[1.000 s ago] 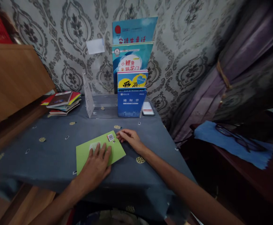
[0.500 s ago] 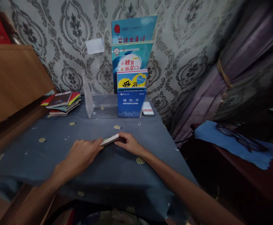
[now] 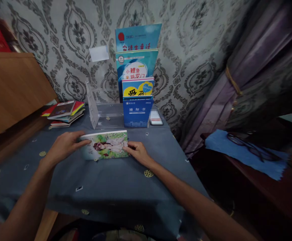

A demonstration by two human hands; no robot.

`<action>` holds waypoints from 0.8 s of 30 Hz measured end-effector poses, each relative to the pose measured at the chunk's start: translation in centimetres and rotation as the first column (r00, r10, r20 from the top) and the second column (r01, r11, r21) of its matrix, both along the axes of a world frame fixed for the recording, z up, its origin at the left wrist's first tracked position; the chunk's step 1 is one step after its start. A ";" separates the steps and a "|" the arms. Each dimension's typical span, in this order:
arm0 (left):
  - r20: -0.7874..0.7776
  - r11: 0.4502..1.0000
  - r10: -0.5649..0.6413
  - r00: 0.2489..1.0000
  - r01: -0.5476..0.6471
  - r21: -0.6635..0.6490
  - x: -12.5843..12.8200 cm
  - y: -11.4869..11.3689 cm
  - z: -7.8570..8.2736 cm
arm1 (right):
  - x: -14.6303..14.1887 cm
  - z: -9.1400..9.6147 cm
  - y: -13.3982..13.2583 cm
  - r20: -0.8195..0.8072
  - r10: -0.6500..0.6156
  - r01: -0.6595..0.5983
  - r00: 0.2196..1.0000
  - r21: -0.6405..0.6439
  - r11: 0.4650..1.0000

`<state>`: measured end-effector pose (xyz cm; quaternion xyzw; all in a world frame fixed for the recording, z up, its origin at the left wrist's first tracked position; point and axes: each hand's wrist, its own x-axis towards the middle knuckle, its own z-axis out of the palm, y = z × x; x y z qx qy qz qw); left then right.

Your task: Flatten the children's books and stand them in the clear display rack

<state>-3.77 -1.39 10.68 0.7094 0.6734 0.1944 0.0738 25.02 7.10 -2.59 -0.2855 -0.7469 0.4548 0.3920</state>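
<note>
Head view: a rectangular paperback book with a green-and-white illustrated cover [image 3: 108, 145] is held sideways above the dark blue patterned tablecloth [image 3: 111, 187], in front of the clear plastic stepped stand [image 3: 92, 108]. The left hand [image 3: 67, 145] grips the upper left corner, thumb across the cover, other fingers behind the edge. The right hand [image 3: 138, 152] pinches the right edge with fingers drawn narrow, thumb on the cover. Whether the lower edge touches the cloth cannot be told. Risk: the left hold covers only a corner; if it loosens, that end may drop and the pages may fan open. Uneven pull between the hands could bend the cover. Forward travel could knock the stand, shifting the upright blue booklet [image 3: 137, 113] at its front. A wide leftward swing could disturb the loosely stacked pile of coloured books [image 3: 66, 113].
</note>
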 end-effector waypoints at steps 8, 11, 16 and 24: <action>0.877 0.989 0.135 0.461 -0.114 -0.092 -0.1 1.4 -6.9 | 0.1 -0.2 0.3 -0.046 -0.006 0.001 0.999 -0.111 0.994; 0.951 0.973 0.181 0.251 -0.188 -0.136 1.5 1.6 -9.9 | 0.1 -0.2 0.2 -0.060 0.016 -0.027 0.998 -0.179 0.984; 0.934 0.967 0.135 0.331 -0.251 -0.051 2.1 3.2 -10.2 | 0.1 0.3 -0.1 -0.184 0.045 -0.115 0.982 -0.389 0.914; 0.658 0.987 -0.010 0.753 0.113 -0.114 2.5 8.8 -9.0 | 1.1 1.6 0.3 -0.251 0.019 -0.154 0.968 -0.533 0.832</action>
